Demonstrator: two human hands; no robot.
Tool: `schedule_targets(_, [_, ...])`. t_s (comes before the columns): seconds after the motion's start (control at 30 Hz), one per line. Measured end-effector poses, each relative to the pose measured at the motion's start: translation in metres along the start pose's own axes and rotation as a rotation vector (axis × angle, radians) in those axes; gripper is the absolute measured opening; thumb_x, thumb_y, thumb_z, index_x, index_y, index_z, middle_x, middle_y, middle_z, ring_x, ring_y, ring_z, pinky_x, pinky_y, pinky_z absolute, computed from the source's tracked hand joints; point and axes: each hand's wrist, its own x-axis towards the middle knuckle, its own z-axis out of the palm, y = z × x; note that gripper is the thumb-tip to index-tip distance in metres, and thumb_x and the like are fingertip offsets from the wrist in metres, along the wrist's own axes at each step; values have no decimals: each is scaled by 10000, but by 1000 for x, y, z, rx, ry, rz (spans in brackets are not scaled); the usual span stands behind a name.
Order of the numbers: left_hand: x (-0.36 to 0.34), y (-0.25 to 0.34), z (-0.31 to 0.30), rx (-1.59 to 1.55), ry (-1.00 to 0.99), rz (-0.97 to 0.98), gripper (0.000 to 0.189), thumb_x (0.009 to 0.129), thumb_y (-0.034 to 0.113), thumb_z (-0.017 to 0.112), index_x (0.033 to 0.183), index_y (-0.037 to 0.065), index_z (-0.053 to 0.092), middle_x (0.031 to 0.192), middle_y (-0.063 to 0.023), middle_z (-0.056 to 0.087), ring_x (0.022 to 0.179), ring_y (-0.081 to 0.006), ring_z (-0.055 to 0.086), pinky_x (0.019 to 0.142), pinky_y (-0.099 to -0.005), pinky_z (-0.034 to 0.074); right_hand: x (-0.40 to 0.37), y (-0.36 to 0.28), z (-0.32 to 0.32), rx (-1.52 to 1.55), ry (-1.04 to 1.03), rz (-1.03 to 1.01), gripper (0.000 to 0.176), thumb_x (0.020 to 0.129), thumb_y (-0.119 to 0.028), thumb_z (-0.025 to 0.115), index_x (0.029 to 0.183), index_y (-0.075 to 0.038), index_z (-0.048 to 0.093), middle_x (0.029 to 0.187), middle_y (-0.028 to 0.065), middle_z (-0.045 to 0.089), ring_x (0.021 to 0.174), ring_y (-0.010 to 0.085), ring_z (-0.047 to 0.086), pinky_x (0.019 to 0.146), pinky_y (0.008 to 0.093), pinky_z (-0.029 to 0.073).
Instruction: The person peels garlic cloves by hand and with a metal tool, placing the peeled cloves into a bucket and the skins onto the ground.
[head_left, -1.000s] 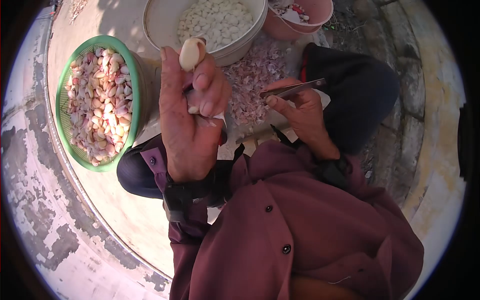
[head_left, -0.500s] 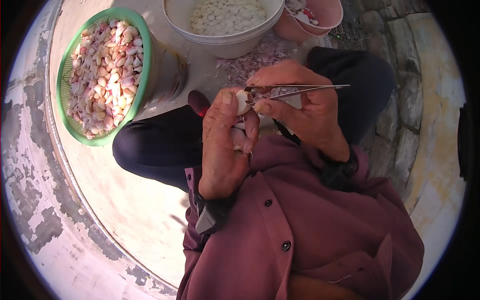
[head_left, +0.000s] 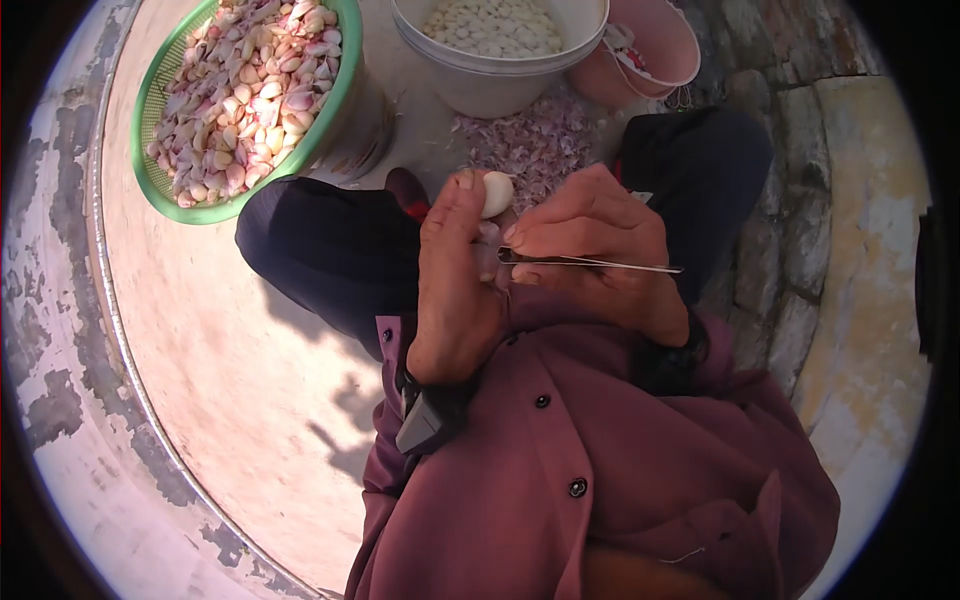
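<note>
My left hand point(head_left: 452, 285) is closed around a pale, smooth garlic clove point(head_left: 497, 195), which pokes out beyond the thumb tip. More cloves point(head_left: 488, 240) show partly between its palm and fingers. Metal tweezers point(head_left: 600, 263) are pinched in my right hand point(head_left: 610, 235), their arms pressed nearly together and the handle end pointing right. The tweezer tips sit just right of the left palm, below the pale clove and apart from it. Whether the tips grip a bit of skin cannot be made out.
A green basket point(head_left: 349, 75) heaped with unpeeled garlic cloves stands at the upper left. Beyond my hands is a white bucket point(head_left: 490, 85) of peeled cloves, with a pink bucket point(head_left: 640, 85) beside it. Garlic skins point(head_left: 530, 145) litter the ground between my knees.
My right hand has drawn the tweezers down and away from the clove, and their arms have closed together. The clove now stands higher at the left thumb. The view has shifted, moving the containers up.
</note>
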Motion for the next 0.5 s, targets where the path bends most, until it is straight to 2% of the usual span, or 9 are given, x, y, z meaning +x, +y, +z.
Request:
schedule_targets(0.03, [2, 0, -8, -5, -3, 3, 208, 1011, 274, 487, 961, 82, 551, 720, 7, 533, 527, -52, 437, 440, -184, 311, -3, -2, -1, 253, -32, 112, 199, 725, -68, 800, 882, -31, 683, 890, 91, 701, 775, 177, 640, 677, 298, 454])
schedule_targets(0.07, [6, 2, -22, 40, -124, -23, 231, 1011, 288, 484, 981, 72, 558, 694, 6, 519, 514, -55, 426, 442, -187, 312, -6, -5, -3, 504, -62, 226, 194, 721, -77, 804, 870, -40, 686, 882, 93, 704, 768, 173, 640, 669, 298, 439])
schedule_targets(0.1, [7, 4, -27, 87, -245, -49, 255, 1012, 302, 481, 1000, 61, 565, 668, 5, 505, 502, -59, 415, 443, -190, 313, -9, -11, -7, 502, -63, 223, 194, 721, -77, 804, 870, -40, 686, 882, 93, 704, 768, 173, 640, 669, 298, 439])
schedule_targets(0.17, [8, 6, -24, 104, -231, 19, 280, 1016, 307, 470, 1024, 46, 572, 647, 0, 493, 491, -60, 401, 440, -192, 311, -13, -24, -20, 1091, -97, 489, 173, 721, -78, 803, 836, -39, 679, 848, 107, 700, 772, 178, 636, 665, 298, 440])
schedule_targets(0.23, [14, 16, -10, 104, -258, 149, 321, 1021, 307, 460, 1069, 16, 587, 622, -8, 479, 480, -60, 380, 436, -195, 306, -19, -18, -24, 1056, -93, 449, 160, 742, -69, 787, 838, -27, 665, 844, 115, 682, 802, 191, 636, 700, 297, 465])
schedule_targets(0.3, [22, 40, 15, 104, -357, 320, 339, 1023, 294, 463, 1085, -6, 607, 621, -10, 475, 465, -52, 351, 425, -201, 293, -31, -10, -21, 927, 58, 691, 157, 776, -80, 765, 876, -14, 662, 862, 102, 665, 823, 179, 626, 744, 292, 478])
schedule_targets(0.37, [41, 65, 44, 320, -456, 531, 440, 1013, 393, 462, 1150, -16, 547, 658, 16, 423, 507, -53, 329, 462, -203, 274, -43, 2, -17, 899, 108, 736, 156, 801, -89, 746, 907, -13, 660, 896, 74, 655, 832, 148, 610, 768, 283, 473])
schedule_targets(0.43, [75, 81, 69, 765, -399, 792, 470, 1008, 403, 476, 1156, -38, 548, 670, 11, 427, 516, -49, 346, 466, -195, 282, -54, 8, -11, 912, 105, 755, 137, 817, -83, 730, 916, -14, 664, 899, 54, 655, 849, 124, 598, 786, 270, 464])
schedule_targets(0.5, [114, 93, 75, 697, -420, 708, 450, 1004, 405, 483, 1104, -28, 556, 691, 3, 443, 518, -53, 355, 467, -194, 288, -63, 10, -7, 875, 103, 763, 130, 825, -83, 724, 918, -13, 664, 903, 47, 654, 856, 118, 597, 792, 264, 461])
